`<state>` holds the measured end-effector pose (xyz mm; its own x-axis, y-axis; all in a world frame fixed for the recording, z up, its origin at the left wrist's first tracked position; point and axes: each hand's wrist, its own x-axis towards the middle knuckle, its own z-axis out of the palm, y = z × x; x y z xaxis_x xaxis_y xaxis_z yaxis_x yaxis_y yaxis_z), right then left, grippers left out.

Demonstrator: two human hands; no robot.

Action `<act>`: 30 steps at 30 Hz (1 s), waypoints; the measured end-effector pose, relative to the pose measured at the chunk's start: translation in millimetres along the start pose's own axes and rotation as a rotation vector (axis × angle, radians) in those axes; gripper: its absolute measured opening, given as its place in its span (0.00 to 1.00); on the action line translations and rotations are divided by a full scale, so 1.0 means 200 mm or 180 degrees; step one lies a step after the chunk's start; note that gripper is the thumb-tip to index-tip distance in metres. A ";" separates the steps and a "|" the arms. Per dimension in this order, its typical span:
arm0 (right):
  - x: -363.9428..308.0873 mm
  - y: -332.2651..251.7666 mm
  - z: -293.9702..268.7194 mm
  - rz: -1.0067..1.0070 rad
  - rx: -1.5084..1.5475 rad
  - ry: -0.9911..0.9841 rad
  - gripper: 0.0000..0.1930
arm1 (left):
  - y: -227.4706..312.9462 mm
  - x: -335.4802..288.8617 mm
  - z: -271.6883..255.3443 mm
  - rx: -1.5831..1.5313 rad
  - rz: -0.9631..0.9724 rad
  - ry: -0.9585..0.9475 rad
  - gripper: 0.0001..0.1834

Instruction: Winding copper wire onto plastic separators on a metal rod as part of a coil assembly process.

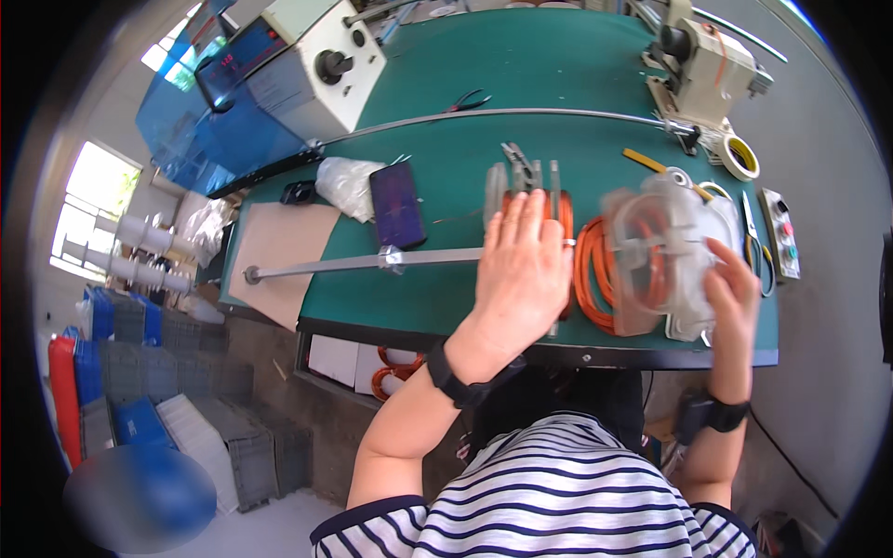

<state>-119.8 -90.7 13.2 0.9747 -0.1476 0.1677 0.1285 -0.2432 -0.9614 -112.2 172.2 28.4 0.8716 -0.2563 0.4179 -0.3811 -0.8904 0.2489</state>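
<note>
My left hand (526, 265) lies flat, fingers stretched out, over a coil of orange-brown wire (566, 216) set between upright clear plates (496, 191) on a grey metal rod (326, 265). Its palm hides most of that coil. Just right of it is a larger looped bundle of orange wire (588, 270). At the right, my right hand (730, 293) has its fingers bent at the edge of a clear plastic plate (642, 242), blurred by motion, which partly covers the bundle. More clear plastic pieces (688, 321) lie beneath it.
On the green table (549, 65) are a dark phone-like slab (397, 205), a plastic bag (349, 186), pliers (470, 102), scissors (752, 237), a tape roll (739, 156) and a button box (779, 232). A long thin rod (512, 112) crosses behind, between a white machine (321, 65) and a beige one (707, 74).
</note>
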 end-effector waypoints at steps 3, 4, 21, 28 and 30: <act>0.05 0.04 -0.26 -0.0157 -0.0445 0.0146 0.15 | 0.01 0.00 0.00 -0.0077 0.0043 0.0110 0.13; 0.06 0.04 -0.26 -0.0543 -0.1113 0.0118 0.15 | 0.01 0.00 0.00 -0.0080 0.0041 0.0143 0.13; -0.17 -0.29 0.56 -0.1490 -0.2123 -0.1270 0.28 | -0.09 -0.02 -0.03 -0.0543 0.0299 -0.0227 0.15; -0.04 -0.20 0.51 -0.0823 -0.1826 -0.0467 0.21 | -0.08 -0.06 -0.05 -0.0324 -0.0245 -0.0030 0.15; 0.00 -0.16 0.35 -0.0535 -0.1084 -0.0292 0.18 | -0.10 -0.06 -0.04 -0.0317 -0.0222 0.0042 0.15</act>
<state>-112.2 -16.6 28.6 0.9595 0.0040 0.2817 0.2349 -0.5634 -0.7921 -118.9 195.8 25.8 0.8932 -0.1895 0.4078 -0.3490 -0.8639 0.3631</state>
